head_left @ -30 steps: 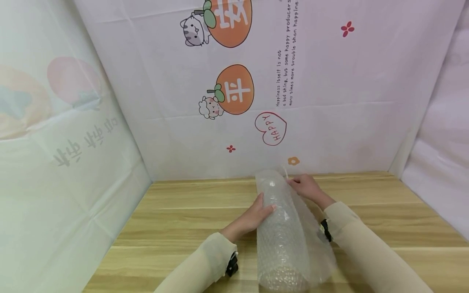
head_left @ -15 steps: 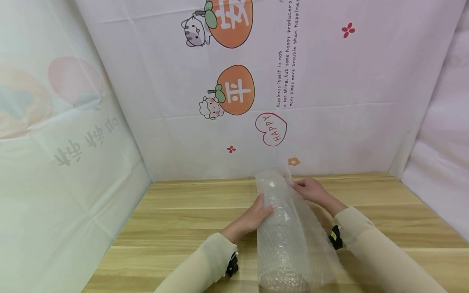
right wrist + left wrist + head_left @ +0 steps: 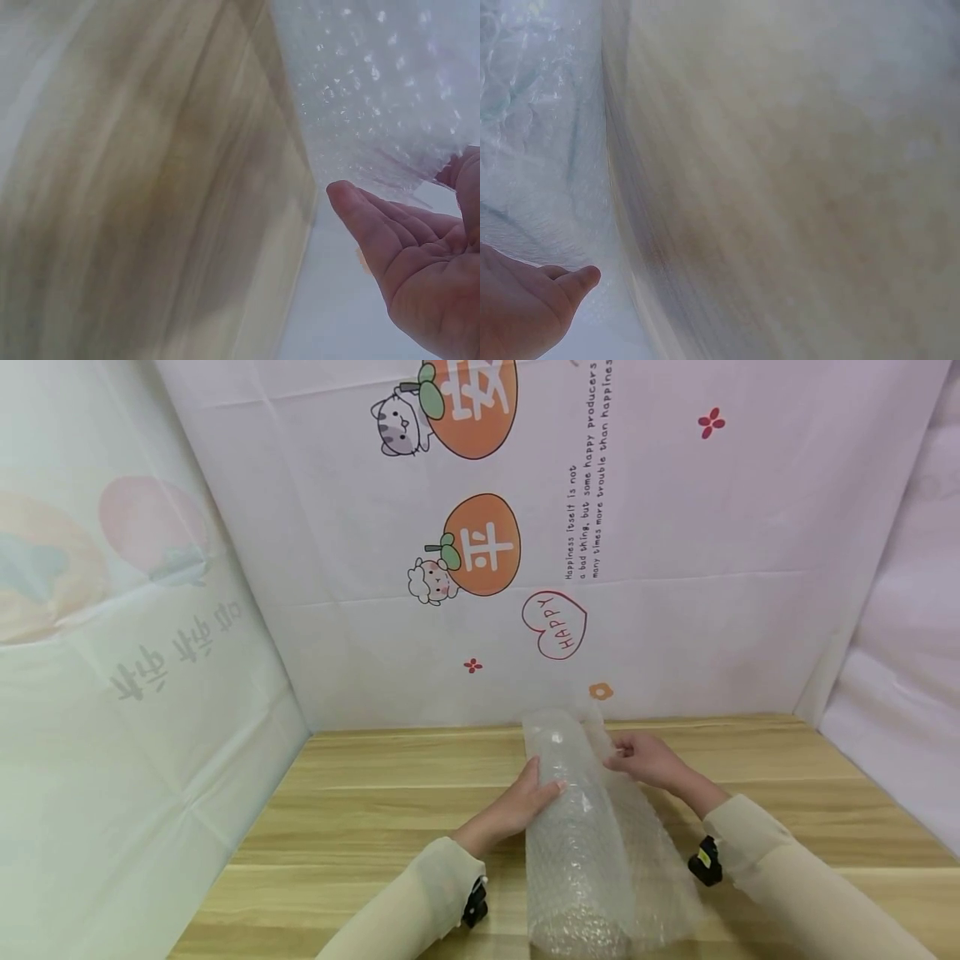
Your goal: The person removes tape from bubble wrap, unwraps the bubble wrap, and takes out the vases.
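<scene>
A roll of clear bubble wrap (image 3: 573,852) lies lengthwise on the wooden table, its loose sheet (image 3: 652,868) spread off the right side. My left hand (image 3: 517,802) rests against the roll's left side, its thumb lying on top; in the left wrist view the left hand (image 3: 529,304) shows at the lower left beside the wrap. My right hand (image 3: 648,760) pinches the loose sheet's edge near the far end of the roll. In the right wrist view, the right hand (image 3: 420,255) has its thumb and fingers at the sheet's edge (image 3: 375,82), which is lifted off the table.
The wooden table (image 3: 375,810) reaches to a white printed cloth (image 3: 675,635) hanging at the back. More cloth hangs at the left side (image 3: 150,777) and the right side (image 3: 907,635). Black straps sit on both wrists, below beige sleeves.
My right hand has moved to the right and slightly toward me, drawing the sheet's edge away from the roll. The left hand and the roll have stayed in place.
</scene>
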`<state>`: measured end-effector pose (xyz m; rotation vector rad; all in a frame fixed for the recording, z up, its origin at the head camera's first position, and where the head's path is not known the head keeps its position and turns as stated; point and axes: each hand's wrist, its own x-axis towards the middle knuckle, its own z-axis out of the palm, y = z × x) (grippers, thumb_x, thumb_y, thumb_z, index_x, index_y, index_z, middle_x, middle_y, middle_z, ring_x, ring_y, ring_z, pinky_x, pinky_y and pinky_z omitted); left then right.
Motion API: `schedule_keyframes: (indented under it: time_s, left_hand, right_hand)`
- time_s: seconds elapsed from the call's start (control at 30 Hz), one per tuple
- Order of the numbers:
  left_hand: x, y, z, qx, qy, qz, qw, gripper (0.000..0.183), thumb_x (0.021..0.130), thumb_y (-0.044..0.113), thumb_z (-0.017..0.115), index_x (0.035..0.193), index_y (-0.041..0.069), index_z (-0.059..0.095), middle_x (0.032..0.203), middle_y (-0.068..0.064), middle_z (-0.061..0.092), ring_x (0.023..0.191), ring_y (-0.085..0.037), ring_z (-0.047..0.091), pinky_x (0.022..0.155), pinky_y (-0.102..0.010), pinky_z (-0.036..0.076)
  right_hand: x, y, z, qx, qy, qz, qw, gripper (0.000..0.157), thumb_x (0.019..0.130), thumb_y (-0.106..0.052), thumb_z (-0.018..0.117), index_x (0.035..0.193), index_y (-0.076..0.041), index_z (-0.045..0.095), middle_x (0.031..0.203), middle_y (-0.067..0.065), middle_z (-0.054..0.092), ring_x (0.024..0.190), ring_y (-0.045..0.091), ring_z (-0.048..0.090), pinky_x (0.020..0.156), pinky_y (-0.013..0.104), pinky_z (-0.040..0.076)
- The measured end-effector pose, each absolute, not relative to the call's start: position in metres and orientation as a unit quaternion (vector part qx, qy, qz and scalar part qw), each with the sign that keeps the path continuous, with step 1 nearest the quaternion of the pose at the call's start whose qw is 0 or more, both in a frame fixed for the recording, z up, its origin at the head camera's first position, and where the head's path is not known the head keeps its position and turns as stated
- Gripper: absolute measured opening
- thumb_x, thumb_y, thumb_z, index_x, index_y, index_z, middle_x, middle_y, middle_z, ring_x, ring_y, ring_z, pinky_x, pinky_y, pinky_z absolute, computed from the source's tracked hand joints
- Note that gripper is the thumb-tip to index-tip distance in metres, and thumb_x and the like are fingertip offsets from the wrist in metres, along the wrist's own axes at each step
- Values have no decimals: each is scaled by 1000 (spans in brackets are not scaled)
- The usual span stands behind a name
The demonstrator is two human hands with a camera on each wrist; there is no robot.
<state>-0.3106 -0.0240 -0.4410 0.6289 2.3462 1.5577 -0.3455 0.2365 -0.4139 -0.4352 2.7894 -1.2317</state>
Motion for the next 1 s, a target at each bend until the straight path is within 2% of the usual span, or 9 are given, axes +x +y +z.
schedule_keyframes:
  time_s: [0.03, 0.1, 0.17, 0.23, 0.53, 0.7, 1.0]
  left_hand:
    - [-310, -24, -441, 213, 809, 532, 129, 91, 98, 53, 44, 154, -1, -2, 160, -20, 1, 145, -29, 6, 115, -46, 11]
    - [-310, -25, -441, 209, 814, 527, 130, 92, 97, 55, 44, 154, -1, -2, 160, -19, 0, 146, -29, 5, 115, -47, 11]
    - [-310, -25, -441, 207, 817, 522, 130, 92, 97, 55, 44, 154, -1, -2, 160, -19, 0, 146, -30, 4, 115, -47, 10]
    - [-310, -25, -441, 208, 818, 521, 128, 92, 97, 54, 44, 154, -1, -2, 160, -20, 0, 146, -30, 5, 115, -47, 10]
    - [-309, -25, -438, 218, 812, 527, 122, 88, 99, 49, 44, 152, -6, -2, 159, -23, 1, 145, -31, 5, 115, -46, 10]
    - [-309, -25, -438, 218, 813, 525, 123, 88, 99, 49, 44, 152, -6, -1, 159, -23, 1, 145, -31, 6, 115, -47, 11]
    - [-310, -25, -440, 217, 813, 526, 125, 89, 99, 50, 43, 153, -4, -2, 159, -22, 1, 145, -31, 6, 115, -47, 11]
  right_hand:
    - [-345, 238, -415, -144, 906, -397, 32, 38, 94, -16, 64, 114, 16, 57, 92, 21, 64, 78, 24, 62, 65, 35, 53]
    - [-342, 240, -416, -149, 906, -394, 31, 56, 93, -15, 65, 130, 22, 44, 114, 32, 60, 98, 36, 63, 76, 41, 55]
    - [-341, 241, -416, -151, 907, -392, 30, 58, 92, -13, 66, 131, 23, 42, 118, 36, 57, 109, 44, 58, 81, 45, 54]
    - [-339, 242, -417, -150, 909, -387, 25, 57, 91, -12, 67, 131, 22, 43, 117, 35, 58, 112, 46, 55, 82, 46, 53]
    - [-339, 249, -427, -141, 910, -389, 7, 59, 88, -10, 69, 131, 22, 44, 119, 34, 58, 114, 45, 54, 87, 47, 51]
    - [-338, 253, -435, -134, 915, -379, -5, 60, 85, -9, 72, 129, 22, 45, 115, 33, 61, 110, 44, 57, 86, 46, 52]
    - [-333, 259, -438, -131, 925, -358, -14, 65, 81, -8, 76, 129, 24, 44, 110, 31, 62, 104, 43, 59, 87, 51, 50]
